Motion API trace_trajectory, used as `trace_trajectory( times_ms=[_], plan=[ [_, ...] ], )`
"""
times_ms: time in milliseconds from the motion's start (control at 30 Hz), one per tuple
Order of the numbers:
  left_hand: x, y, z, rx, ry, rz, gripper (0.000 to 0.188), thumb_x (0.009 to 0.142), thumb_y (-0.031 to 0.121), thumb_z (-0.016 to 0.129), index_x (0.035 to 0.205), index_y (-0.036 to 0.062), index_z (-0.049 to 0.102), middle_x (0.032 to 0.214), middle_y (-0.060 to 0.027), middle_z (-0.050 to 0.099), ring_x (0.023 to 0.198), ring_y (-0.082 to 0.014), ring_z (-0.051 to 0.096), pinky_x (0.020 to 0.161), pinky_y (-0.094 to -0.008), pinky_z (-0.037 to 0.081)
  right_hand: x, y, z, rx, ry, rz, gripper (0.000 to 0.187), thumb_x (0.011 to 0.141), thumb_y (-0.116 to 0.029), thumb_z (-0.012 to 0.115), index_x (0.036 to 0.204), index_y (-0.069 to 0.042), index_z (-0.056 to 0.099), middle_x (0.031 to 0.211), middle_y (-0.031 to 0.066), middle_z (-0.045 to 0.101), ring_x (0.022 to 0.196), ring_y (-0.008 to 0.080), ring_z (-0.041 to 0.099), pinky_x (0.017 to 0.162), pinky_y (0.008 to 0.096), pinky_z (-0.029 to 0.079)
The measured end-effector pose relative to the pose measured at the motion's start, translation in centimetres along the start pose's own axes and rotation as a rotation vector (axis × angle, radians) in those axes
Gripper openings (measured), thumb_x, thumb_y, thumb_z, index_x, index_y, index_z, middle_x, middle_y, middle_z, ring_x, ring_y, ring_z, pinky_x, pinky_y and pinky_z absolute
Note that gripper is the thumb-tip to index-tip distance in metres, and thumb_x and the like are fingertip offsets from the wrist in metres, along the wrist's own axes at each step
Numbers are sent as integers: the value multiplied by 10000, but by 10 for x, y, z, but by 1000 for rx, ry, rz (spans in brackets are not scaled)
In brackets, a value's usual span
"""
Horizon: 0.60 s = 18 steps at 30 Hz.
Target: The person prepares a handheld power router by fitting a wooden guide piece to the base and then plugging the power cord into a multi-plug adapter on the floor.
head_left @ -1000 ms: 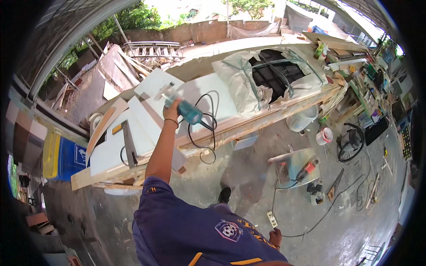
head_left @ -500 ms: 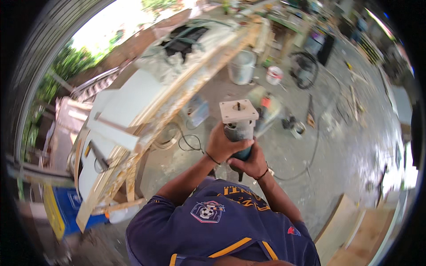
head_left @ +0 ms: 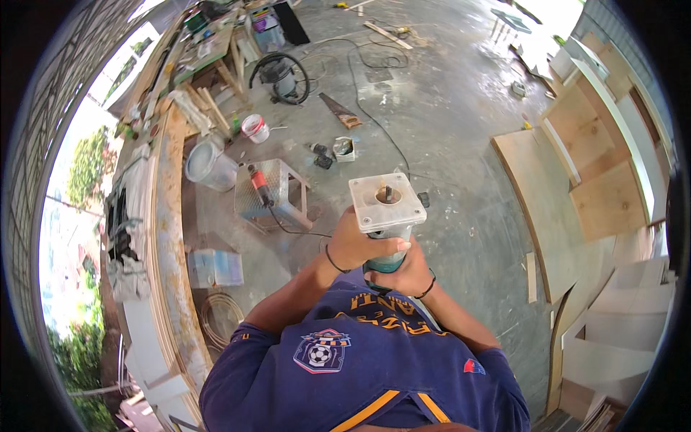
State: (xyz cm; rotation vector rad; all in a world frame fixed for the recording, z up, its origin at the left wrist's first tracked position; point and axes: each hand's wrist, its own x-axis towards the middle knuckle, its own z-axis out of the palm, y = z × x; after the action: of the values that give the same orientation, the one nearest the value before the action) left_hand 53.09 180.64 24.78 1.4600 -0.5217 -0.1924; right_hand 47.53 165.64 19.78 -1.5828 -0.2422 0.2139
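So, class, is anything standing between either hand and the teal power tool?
Nothing visible: the left hand and right hand both hold the teal power tool directly, the left nearer its square base plate. The stool stands off to the left, apart.

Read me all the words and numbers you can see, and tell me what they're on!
Navy shirt: yellow lettering crosses its chest, but I won't copy out its words.
Football badge on the shirt: any print is too small to read.
Red-and-blue patch: too small to read.
White-and-red bucket: any print is too small.
Trim router: no readable lettering shows.
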Motion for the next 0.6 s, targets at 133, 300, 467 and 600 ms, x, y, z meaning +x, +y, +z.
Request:
trace_trajectory(
  times_ms=[133,300,467,600],
  plan=[
    [27,-16,7,84,-23,-19,461,667,234,793,1053,27,649,998,-83,669,881,-166,628,796,-299,494,12,10,-20,-68,57,48,576,598,-126,799,1089,31,542,1000,106,642,913,191,618,814,328,493],
    [79,-29,-7,47,30,56,567,660,262,807,1136,29,604,1053,-103,652,972,-172,605,870,-308,468,69,-13,-37,42,2,65,291,611,-99,758,853,25,655,824,67,677,741,154,641,702,293,523],
    [117,-44,-49,-180,81,-27,624,663,259,814,1176,10,564,1139,-100,605,1029,-149,571,895,-316,453,136,-18,-52,-217,-20,66,362,608,-107,755,936,14,658,880,67,682,815,158,648,751,300,519],
    [116,-92,-92,-498,154,-111,692,635,236,841,1209,-1,536,1171,-87,583,1071,-174,553,924,-341,445,204,-12,-61,-119,-274,86,611,611,-145,781,1163,-7,557,1081,117,635,975,188,614,869,334,480]
  ],
)
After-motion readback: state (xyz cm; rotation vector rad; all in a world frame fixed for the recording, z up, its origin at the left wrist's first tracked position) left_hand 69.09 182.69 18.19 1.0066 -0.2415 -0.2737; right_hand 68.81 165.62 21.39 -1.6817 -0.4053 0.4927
